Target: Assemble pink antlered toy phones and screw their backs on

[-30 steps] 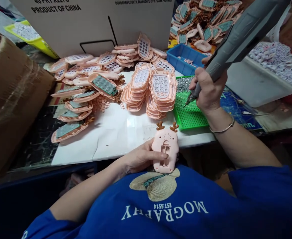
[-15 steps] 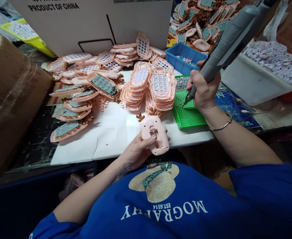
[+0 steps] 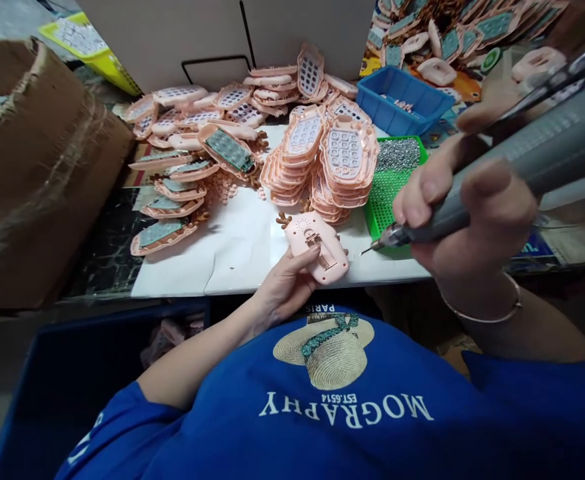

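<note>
My left hand [image 3: 283, 288] grips a pink reindeer-shaped toy phone shell [image 3: 316, 246], back side up, at the near edge of the white table [image 3: 232, 263]. My right hand [image 3: 465, 220] is wrapped round a grey electric screwdriver [image 3: 512, 177]. Its bit points left and its tip hovers just right of the shell, apart from it. A green screw tray [image 3: 390, 193] with a heap of small screws lies behind the bit.
Stacks of pink keypad shells [image 3: 342, 167] and shells with green circuit boards [image 3: 172, 193] cover the table's far half. A blue bin [image 3: 402, 100] stands behind the tray. A cardboard box [image 3: 27, 173] is at left, a dark blue crate [image 3: 87, 373] below the table edge.
My right hand has lifted the screwdriver off the green tray and brought it toward me, its tip now beside the shell. My left hand tilted the shell and held it over the table edge.
</note>
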Tool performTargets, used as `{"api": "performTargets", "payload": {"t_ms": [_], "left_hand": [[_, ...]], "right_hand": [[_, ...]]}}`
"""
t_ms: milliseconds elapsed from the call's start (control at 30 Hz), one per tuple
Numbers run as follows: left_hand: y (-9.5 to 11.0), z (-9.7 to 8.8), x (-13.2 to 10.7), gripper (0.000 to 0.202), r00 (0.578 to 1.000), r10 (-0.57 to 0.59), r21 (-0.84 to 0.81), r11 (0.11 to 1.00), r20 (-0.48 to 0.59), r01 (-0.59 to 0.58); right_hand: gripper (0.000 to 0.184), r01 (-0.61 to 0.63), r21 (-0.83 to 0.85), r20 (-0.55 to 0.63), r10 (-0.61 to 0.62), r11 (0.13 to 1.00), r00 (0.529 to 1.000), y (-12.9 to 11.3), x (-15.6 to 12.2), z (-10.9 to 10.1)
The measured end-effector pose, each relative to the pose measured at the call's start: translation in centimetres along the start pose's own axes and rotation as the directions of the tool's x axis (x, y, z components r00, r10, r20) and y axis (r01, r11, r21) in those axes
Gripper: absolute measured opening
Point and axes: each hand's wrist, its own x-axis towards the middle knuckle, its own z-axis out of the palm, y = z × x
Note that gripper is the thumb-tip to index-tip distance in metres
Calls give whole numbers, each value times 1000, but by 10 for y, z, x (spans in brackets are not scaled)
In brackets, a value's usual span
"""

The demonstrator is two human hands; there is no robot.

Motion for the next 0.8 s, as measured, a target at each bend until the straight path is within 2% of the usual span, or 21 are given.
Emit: {"api": "performTargets", "payload": {"t_ms": [100,200,400,600,733,800], "left_hand": [[-1,0,1,35,1000,11,-24,1000,-22,-11],[-2,1,2,37,999,11,-37,999,-41,-12],[-1,3,2,33,1000,12,-33,999,2,-12],[-2,6,2,31,999,33,-2,999,10,-33],[-5,8,2,30,998,58,18,998,2,-59],[-6,7,2,32,997,76,33,997,-12,-75]], "right_hand": [[27,98,70,29,-101,993,994,4,-15,11],[27,71,74,70,-76,995,995,9,-19,15],[28,86,28,113,-88,996,990,14,-17,13],[29,48,68,184,-60,996,981,20,-22,11],[27,47,-23,229,-41,999,973,29,-27,5],[23,67,-78,297,-41,995,954,33,-30,1]]}}
